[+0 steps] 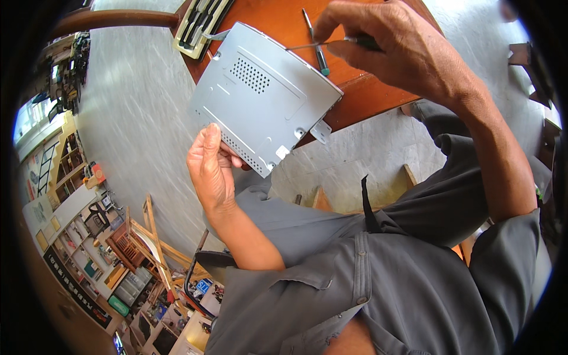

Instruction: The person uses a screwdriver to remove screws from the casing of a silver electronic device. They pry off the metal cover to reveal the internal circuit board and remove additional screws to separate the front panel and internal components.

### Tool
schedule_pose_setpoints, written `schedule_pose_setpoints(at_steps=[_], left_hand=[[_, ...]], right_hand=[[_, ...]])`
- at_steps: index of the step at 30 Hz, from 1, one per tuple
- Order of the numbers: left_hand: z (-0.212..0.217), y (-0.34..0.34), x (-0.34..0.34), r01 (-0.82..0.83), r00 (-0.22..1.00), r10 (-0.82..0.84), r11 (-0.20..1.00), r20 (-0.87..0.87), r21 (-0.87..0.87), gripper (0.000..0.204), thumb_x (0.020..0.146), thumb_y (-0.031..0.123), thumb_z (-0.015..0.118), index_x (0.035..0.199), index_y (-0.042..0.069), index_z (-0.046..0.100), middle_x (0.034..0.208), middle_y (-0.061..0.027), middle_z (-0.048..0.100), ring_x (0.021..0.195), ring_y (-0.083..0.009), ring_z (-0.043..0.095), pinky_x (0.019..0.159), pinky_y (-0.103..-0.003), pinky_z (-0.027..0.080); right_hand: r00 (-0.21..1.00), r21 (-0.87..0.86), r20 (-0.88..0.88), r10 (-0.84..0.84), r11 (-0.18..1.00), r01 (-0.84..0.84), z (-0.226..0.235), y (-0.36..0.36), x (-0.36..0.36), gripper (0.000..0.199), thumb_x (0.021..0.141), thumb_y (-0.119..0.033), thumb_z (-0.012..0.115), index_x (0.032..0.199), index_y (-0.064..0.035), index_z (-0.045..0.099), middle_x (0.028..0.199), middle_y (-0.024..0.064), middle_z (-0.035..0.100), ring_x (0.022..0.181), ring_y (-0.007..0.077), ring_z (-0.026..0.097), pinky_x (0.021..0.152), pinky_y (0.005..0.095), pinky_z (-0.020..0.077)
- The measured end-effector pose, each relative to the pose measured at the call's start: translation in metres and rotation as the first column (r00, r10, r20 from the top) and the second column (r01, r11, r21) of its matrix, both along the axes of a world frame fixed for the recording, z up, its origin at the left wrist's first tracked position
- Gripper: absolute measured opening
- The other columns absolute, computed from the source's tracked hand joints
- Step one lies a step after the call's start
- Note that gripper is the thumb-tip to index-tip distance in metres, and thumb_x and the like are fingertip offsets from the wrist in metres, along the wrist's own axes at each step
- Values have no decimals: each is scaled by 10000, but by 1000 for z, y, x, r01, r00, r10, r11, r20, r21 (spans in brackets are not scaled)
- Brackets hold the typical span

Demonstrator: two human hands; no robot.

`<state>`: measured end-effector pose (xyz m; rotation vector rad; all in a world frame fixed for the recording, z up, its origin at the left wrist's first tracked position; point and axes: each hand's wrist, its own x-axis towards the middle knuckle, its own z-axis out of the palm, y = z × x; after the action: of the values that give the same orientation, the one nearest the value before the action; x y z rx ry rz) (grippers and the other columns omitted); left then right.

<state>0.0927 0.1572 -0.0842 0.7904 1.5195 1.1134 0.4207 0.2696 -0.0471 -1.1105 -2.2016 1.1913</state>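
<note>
A flat grey metal casing [263, 109] with patches of small round holes is tilted over the near edge of the wooden table. My left hand [212, 168] grips its lower left edge, thumb on top and fingers beneath. In my right hand [393, 44] is a screwdriver [305, 45], pinched by its dark handle. Its thin shaft reaches left, and the tip meets the casing's far right edge. Whether the tip sits in a screw or a gap is too small to tell. Metal tabs [320, 131] stick out at the casing's right corner.
A second screwdriver [321, 59] with a green-ended handle lies on the reddish-brown table [373, 97], beside my right fingers. An open tool case [201, 26] with dark-handled tools rests at the table's left. Cluttered shelves [83, 242] and wooden frames [148, 231] stand on the left.
</note>
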Motion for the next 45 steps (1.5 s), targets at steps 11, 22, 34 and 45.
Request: schedule_pose_setpoints(at_steps=[11, 22, 34, 45], left_hand=[[-6, -5, -7, 84, 988, -87, 996, 127, 31, 244, 1027, 205, 649, 1076, -34, 647, 819, -147, 735, 662, -200, 721, 610, -329, 614], [-16, -9, 4, -9, 984, 3, 999, 178, 34, 202, 1010, 168, 675, 1049, -30, 687, 843, -133, 730, 690, -162, 666, 631, -285, 570], [-9, -2, 10, -57, 985, 54, 998, 161, 15, 174, 1014, 146, 662, 1065, -19, 677, 880, -105, 739, 695, -135, 654, 606, -269, 548], [-19, -1, 9, 6, 991, -20, 994, 134, 105, 189, 1021, 160, 655, 1016, -26, 685, 829, -112, 732, 677, -161, 674, 623, -280, 569]], right_hand=[[987, 438, -157, -17, 895, 85, 1, -18, 3, 136, 951, -102, 665, 1046, -22, 610, 907, 167, 728, 735, 286, 720, 680, 350, 599], [990, 257, -61, -127, 957, 138, 16, -45, 26, 99, 955, -89, 675, 1012, -15, 642, 869, 138, 685, 728, 202, 655, 635, 314, 560], [964, 13, 38, -263, 965, 262, 17, -70, 30, 220, 963, -205, 682, 1035, 1, 657, 916, 178, 723, 836, 287, 710, 732, 381, 566], [963, -12, -186, -197, 980, 198, 7, -58, 34, 252, 960, -219, 722, 1022, 26, 715, 818, 118, 707, 722, 206, 677, 681, 343, 569]])
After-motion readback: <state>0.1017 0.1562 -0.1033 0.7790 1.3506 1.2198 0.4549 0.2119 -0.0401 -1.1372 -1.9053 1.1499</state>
